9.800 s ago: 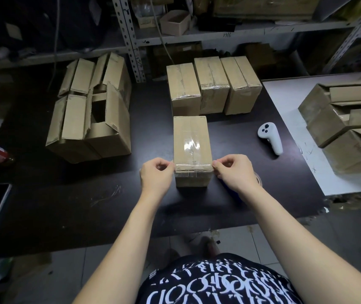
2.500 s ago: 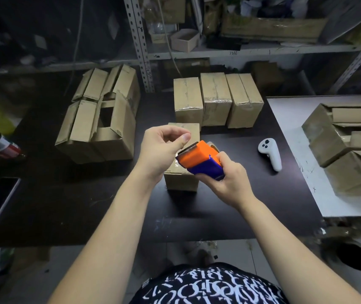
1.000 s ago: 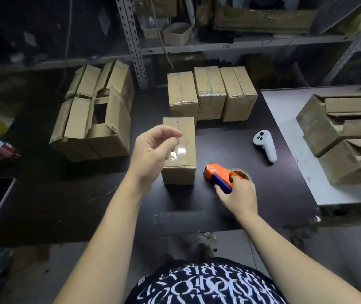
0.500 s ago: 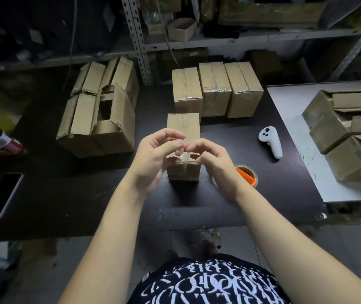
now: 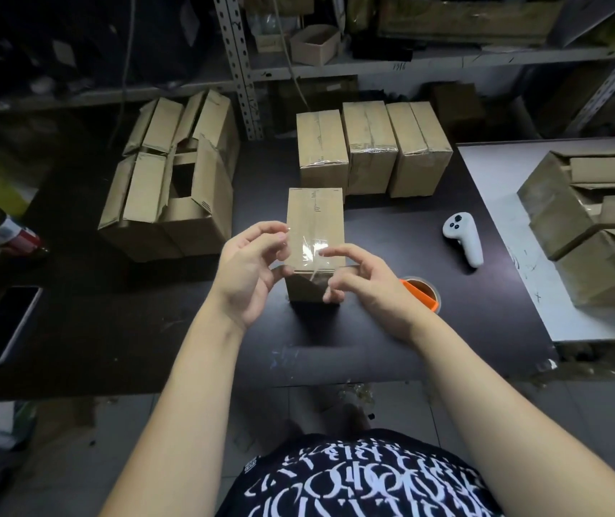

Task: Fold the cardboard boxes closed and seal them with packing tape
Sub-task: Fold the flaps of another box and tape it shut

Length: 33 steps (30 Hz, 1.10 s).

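Note:
A small cardboard box [image 5: 315, 214] stands closed on the black table [image 5: 141, 330] in front of me. A short strip of clear packing tape [image 5: 311, 250] glints above the box's near top edge, stretched between my hands. My left hand [image 5: 250, 278] pinches the strip's left end with thumb and fingertips. My right hand [image 5: 369, 289] holds the right end, its index finger lying along the tape. The orange tape dispenser [image 5: 420, 292] lies on the table just right of my right wrist, partly hidden.
Three taped boxes [image 5: 369, 143] sit in a row behind the box. Unsealed boxes with raised flaps [image 5: 171, 195] stand at the left, more boxes [image 5: 589, 218] on the white table at the right. A white controller [image 5: 464, 238], a phone [image 5: 3, 322] and a bottle [image 5: 3, 227] also lie around.
My right hand set the dispenser down on the table and joined the left hand. Both hands have since moved apart and lower, spreading the tape strip over the box's near edge.

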{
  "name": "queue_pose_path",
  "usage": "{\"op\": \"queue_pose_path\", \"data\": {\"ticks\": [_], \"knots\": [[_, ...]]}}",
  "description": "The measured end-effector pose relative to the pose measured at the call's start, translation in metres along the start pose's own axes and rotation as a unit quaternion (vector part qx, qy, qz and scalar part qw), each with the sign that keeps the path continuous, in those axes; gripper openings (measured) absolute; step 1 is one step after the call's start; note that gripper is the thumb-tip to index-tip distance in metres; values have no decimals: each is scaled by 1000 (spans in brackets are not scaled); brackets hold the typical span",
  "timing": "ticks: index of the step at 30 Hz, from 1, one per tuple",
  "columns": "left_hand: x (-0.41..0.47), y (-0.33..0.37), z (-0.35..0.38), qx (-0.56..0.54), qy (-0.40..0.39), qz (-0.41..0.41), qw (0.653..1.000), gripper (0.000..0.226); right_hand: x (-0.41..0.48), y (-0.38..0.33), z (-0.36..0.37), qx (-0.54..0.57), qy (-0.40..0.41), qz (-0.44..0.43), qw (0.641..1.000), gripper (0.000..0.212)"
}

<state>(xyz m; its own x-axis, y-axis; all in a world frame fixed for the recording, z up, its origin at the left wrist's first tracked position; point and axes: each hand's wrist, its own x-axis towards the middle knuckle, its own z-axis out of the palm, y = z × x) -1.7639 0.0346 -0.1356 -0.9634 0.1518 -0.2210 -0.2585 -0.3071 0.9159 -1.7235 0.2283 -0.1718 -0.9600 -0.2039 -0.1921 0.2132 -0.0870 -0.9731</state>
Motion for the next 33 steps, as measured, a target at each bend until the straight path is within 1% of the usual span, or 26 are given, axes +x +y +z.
{"op": "queue_pose_path", "data": {"ticks": [2,4,5,7,8,10,14,18,21,24,29,33], "knots": [[3,-2,-5,70,47,22,996,15,-1,8,-5,-32,50,21,998,30],[7,-9,-12,131,98,38,986,8,-1,15,-11,-38,114,46,992,23],[9,-13,-14,147,120,41,981,6,0,18,-14,-24,146,70,987,22],[12,-23,-17,174,150,39,972,6,2,24,-19,66,206,150,965,22],[13,-28,-17,182,159,37,970,6,3,26,-22,112,226,186,950,22],[16,-37,-15,183,182,31,966,7,6,30,-26,137,248,216,934,21],[21,-51,-16,189,235,17,953,5,9,36,-25,89,288,180,936,17],[24,-60,-20,202,273,13,940,6,12,40,-20,22,304,150,940,18],[28,-63,-22,209,275,10,939,4,17,43,-19,-35,327,131,935,20],[34,-67,-24,193,276,0,942,3,23,45,-20,-84,343,113,929,26],[43,-72,-29,172,271,-21,947,7,31,49,-23,-108,349,113,924,30],[47,-79,-29,158,270,-55,948,11,35,52,-22,-102,350,140,921,32]]}}
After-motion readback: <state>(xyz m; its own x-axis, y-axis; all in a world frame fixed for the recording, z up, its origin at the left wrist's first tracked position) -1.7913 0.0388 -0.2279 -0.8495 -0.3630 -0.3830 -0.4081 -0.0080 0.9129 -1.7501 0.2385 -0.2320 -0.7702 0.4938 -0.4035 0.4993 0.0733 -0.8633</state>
